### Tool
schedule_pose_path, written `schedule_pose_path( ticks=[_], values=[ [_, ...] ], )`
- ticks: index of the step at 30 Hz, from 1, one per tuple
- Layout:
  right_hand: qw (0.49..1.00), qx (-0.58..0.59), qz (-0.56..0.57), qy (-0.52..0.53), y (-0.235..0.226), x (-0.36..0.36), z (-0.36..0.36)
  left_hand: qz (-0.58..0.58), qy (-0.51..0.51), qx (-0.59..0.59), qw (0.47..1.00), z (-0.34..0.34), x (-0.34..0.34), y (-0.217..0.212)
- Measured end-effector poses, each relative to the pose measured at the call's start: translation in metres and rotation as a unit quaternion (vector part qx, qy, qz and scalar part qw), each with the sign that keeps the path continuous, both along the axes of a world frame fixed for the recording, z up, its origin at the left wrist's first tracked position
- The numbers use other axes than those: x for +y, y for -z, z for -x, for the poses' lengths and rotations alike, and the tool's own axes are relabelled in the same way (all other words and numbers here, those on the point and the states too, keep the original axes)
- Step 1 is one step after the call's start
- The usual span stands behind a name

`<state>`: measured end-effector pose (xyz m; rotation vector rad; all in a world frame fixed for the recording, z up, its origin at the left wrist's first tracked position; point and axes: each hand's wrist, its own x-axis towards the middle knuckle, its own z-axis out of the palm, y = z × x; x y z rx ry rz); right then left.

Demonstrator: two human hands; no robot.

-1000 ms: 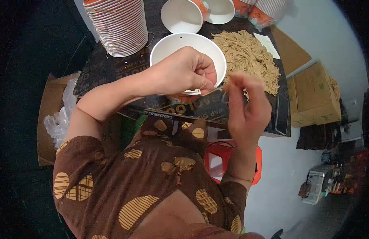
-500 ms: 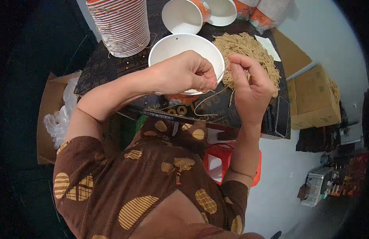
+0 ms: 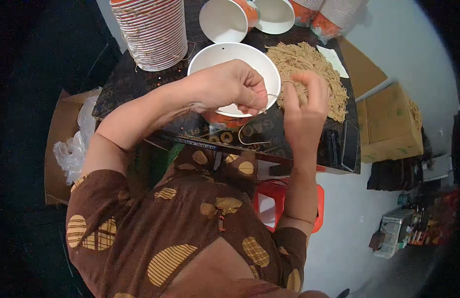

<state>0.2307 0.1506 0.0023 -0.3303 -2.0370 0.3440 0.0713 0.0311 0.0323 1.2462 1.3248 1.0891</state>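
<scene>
A paper bucket (image 3: pixel 210 56), white inside and orange outside, stands near the table's front edge with a small dark hole near its far rim. Over its near side my left hand (image 3: pixel 238 89) is closed, pinching a thin tan cord (image 3: pixel 272 95). One short end sticks out toward the right; a longer part hangs in a curve below onto the table. Just right of the bucket, my right hand (image 3: pixel 307 107) has its thumb and fingers apart, slightly blurred, with nothing seen in them. Behind it lies a heap of tan cords (image 3: pixel 302 57).
A tall stack of nested buckets (image 3: pixel 153 35) stands at the table's far left. Two buckets (image 3: pixel 222 22) lie tipped at the back, with more stacks at far right. Cardboard boxes (image 3: pixel 393 121) flank the table, and a red stool (image 3: pixel 317 208) is below.
My right hand has let go of the cord's end, and its fingers have parted and turned. My left hand still pinches the cord and has shifted slightly.
</scene>
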Motion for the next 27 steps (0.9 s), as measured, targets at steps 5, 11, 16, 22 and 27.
schedule_pose_path(
  ticks=[5, 11, 16, 22, 27],
  values=[
    [0.993, -0.009, 0.069, -0.093, 0.028, -0.029, -0.02, 0.011, 0.01, -0.062, 0.998, 0.004, 0.003, 0.004],
    [0.995, 0.012, 0.064, -0.075, 0.039, -0.045, -0.018, 0.005, 0.009, -0.058, 0.998, 0.005, 0.004, 0.004],
    [0.996, 0.029, 0.047, -0.063, 0.043, -0.043, -0.011, 0.01, -0.003, -0.073, 0.997, 0.004, 0.003, 0.004],
    [0.994, 0.034, 0.075, -0.068, 0.04, -0.047, -0.014, 0.006, -0.011, -0.068, 0.998, 0.005, 0.005, 0.004],
    [0.993, 0.055, 0.058, -0.092, 0.037, -0.057, -0.012, 0.001, -0.008, -0.049, 0.999, 0.006, 0.003, 0.004]
  ],
)
